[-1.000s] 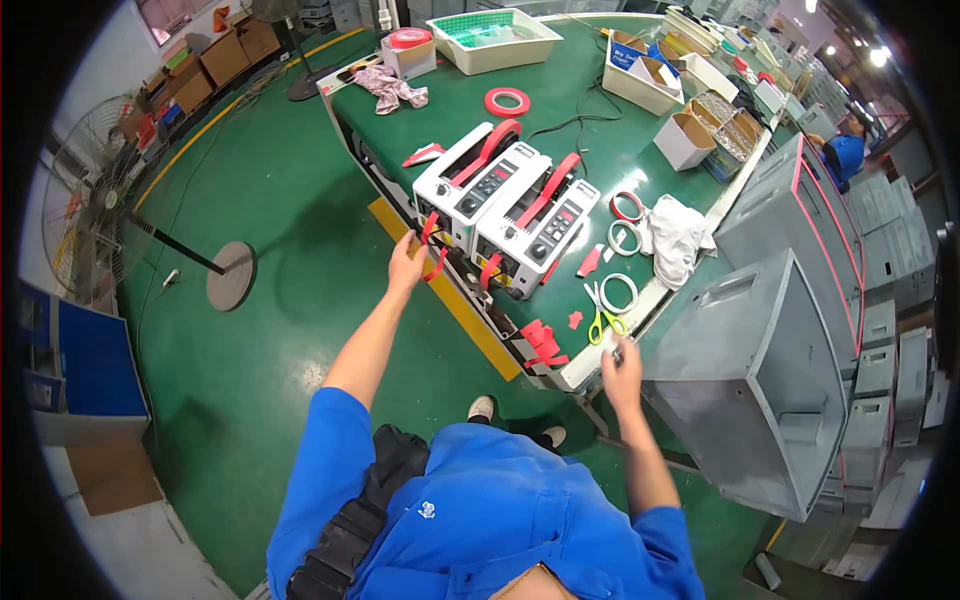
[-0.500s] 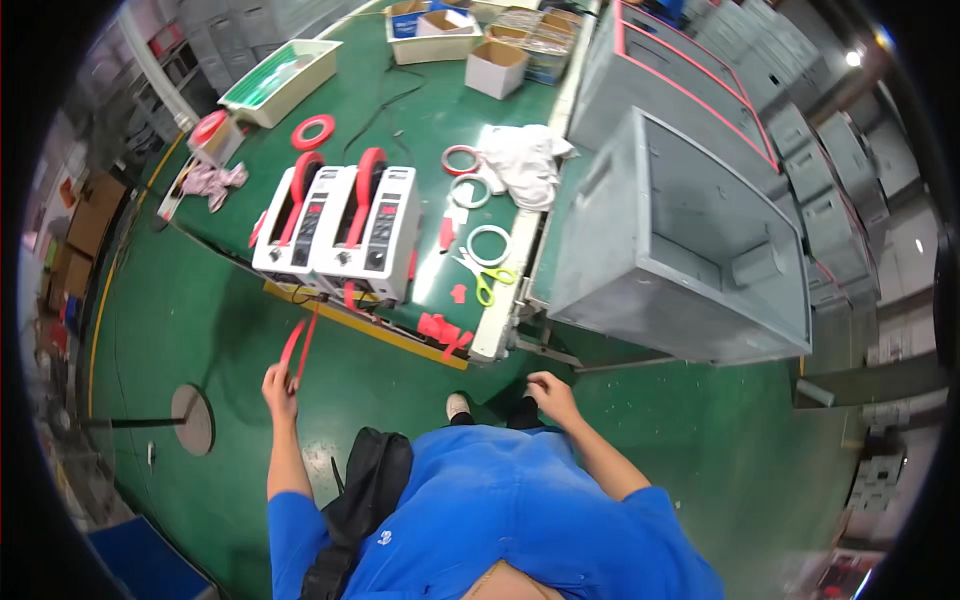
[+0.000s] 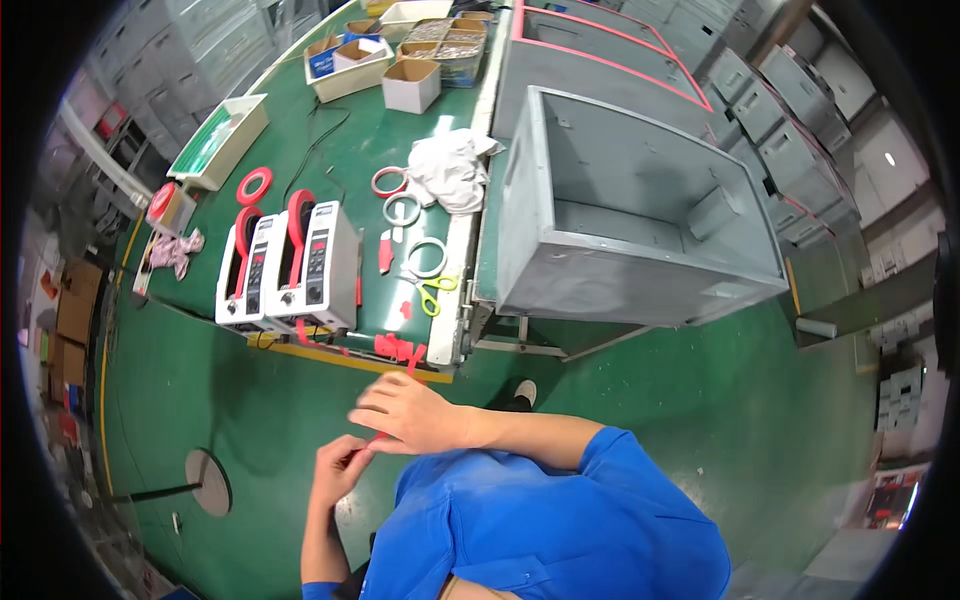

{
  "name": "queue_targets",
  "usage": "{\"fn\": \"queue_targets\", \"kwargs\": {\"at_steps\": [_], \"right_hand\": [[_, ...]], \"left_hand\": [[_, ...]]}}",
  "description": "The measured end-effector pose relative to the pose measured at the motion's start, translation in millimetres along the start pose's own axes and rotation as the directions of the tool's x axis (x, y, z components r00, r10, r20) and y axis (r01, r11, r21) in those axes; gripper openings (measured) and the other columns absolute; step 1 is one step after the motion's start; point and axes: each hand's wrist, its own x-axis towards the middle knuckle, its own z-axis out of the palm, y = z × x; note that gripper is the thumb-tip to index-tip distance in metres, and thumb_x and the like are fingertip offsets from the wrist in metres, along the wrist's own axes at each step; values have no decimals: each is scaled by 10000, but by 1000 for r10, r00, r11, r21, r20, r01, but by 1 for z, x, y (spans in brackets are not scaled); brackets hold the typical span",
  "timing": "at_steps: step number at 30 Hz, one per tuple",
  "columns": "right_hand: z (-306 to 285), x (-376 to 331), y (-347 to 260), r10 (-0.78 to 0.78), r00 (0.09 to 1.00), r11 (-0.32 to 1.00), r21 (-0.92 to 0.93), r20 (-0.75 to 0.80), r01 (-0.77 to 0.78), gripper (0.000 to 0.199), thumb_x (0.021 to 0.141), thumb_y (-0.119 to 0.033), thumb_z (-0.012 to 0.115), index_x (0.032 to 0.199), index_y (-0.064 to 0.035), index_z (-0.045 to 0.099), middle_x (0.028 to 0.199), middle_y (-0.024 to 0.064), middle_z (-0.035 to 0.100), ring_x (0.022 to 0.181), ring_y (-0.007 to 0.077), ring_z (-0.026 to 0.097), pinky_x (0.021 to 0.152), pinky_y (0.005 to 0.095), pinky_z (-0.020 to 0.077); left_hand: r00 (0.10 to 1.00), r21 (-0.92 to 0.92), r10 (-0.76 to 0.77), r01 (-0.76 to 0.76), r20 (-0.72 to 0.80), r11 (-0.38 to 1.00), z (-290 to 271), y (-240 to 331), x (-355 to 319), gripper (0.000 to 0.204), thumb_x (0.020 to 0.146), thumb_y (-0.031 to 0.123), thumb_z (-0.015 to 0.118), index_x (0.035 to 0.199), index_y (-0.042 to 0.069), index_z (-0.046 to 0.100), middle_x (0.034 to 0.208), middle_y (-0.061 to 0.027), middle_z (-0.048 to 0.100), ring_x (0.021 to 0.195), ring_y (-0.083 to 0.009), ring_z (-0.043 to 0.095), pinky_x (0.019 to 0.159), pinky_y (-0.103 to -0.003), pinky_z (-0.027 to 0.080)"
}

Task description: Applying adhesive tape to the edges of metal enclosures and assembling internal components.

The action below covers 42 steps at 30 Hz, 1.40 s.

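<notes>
My left hand is closed, its fingertips pinching a strip of red tape. Only a short bit of that strip shows, between the hands. My right hand reaches across my front, its curled fingers slightly blurred, thumb side against the same strip. Both hands are close together in front of the bench corner. Beyond them, two white tape dispensers stand side by side on the green bench, each with a red tape roll. Cut red tape pieces cling to the bench's near corner.
Yellow-green scissors, a pale tape roll and a white cloth lie along the bench's right side. A grey metal cabinet stands on a frame to the right. A round stand base is on the floor at left.
My right hand has swung left to meet my left hand. The left hand, with the red tape, has moved right and nearer my body. The view has shifted right.
</notes>
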Motion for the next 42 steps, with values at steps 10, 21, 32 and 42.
{"fn": "queue_targets", "kwargs": {"at_steps": [10,21,32,42], "right_hand": [[-89,-123,0,462,886,884,68,32,-463,123,759,-190,550,737,-79,502,694,67,496,669,245,535,574,357,434],[-307,-264,-18,670,730,742,148,-137,-654,86,732,-69,586,808,-36,561,757,63,552,701,198,551,635,288,434],[-474,-387,0,808,377,581,502,-453,-641,186,742,9,581,925,9,548,803,24,547,694,57,522,604,186,428],[-513,-427,39,901,268,422,543,-342,-726,114,756,-71,606,807,-13,522,668,31,553,605,77,527,541,197,420]], "left_hand": [[978,-3,111,-112,175,994,68,45,32,79,740,30,606,809,-6,620,630,-62,565,553,-103,514,501,-215,394],[939,221,198,-264,280,939,111,118,91,160,673,50,687,795,-23,612,633,-83,578,562,-107,540,525,-230,431],[940,368,316,-340,126,866,147,213,180,57,752,36,601,797,1,596,622,-4,541,561,-60,484,507,-190,359],[970,264,244,-237,6,935,151,223,208,107,785,90,587,762,-13,566,604,8,507,552,-56,455,528,-185,363]]}}
